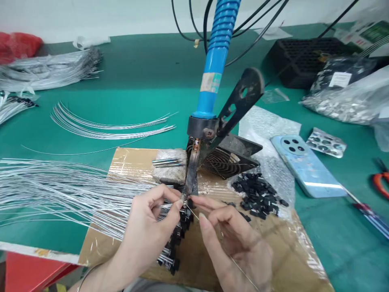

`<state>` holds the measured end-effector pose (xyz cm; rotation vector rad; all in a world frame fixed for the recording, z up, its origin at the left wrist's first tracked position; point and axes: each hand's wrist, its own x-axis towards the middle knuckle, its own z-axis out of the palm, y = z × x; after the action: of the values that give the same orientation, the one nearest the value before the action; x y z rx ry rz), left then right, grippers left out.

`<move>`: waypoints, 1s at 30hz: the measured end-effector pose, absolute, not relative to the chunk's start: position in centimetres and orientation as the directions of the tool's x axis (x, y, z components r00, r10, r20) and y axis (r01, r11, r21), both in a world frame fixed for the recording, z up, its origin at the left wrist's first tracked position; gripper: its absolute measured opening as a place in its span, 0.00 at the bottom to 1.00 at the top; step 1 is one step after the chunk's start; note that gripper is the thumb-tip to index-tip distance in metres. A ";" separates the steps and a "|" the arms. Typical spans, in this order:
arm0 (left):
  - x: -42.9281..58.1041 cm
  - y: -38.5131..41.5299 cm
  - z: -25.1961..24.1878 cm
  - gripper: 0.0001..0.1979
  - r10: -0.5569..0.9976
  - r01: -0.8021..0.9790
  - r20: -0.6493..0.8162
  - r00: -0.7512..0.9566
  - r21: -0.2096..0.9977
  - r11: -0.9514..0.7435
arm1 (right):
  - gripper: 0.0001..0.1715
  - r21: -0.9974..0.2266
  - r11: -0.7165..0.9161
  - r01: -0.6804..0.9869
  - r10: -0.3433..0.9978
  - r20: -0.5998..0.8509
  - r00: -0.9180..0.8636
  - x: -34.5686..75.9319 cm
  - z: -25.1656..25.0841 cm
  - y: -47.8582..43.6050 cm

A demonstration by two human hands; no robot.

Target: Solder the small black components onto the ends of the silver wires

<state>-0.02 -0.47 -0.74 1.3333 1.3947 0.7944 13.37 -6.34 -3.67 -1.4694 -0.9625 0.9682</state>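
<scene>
A blue-handled soldering iron (217,61) hangs fixed in a black stand, its tip (189,190) pointing down at the cardboard sheet (273,247). My left hand (148,227) pinches a bundle of thin silver wires (54,190) with small black components (178,239) on their ends, right under the tip. My right hand (234,239) pinches a thin solder wire (240,265) and holds its end to the iron tip. Both hands almost touch at the tip.
A heap of loose black components (258,196) lies on plastic right of the iron. A light blue phone (306,166), a blister pack (326,142), red-handled cutters (381,182) and bags sit right. More wire bundles (45,73) lie left; a black tray (304,56) stands behind.
</scene>
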 end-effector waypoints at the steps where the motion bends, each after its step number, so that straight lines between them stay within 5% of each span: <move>1: 0.0 -0.3 -0.7 0.06 0.970 0.302 -0.212 0.115 0.938 0.169 | 0.12 -0.994 -0.096 0.050 0.936 -0.073 0.345 13.3 -3.6 -6.2; 11: 0.4 0.3 -0.2 0.06 0.967 0.243 -0.230 0.113 0.950 0.197 | 0.11 -0.993 -0.081 -0.082 0.919 -0.106 0.381 13.0 -3.4 -5.4; 30: 0.3 0.3 0.2 0.06 0.974 0.254 -0.201 0.103 0.952 0.170 | 0.11 -0.997 -0.073 -0.005 0.931 -0.070 0.359 13.2 -3.6 -5.5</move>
<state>0.30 0.27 0.17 1.2983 1.3707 0.8485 13.20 -5.48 -3.56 -1.4193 -0.9043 0.9799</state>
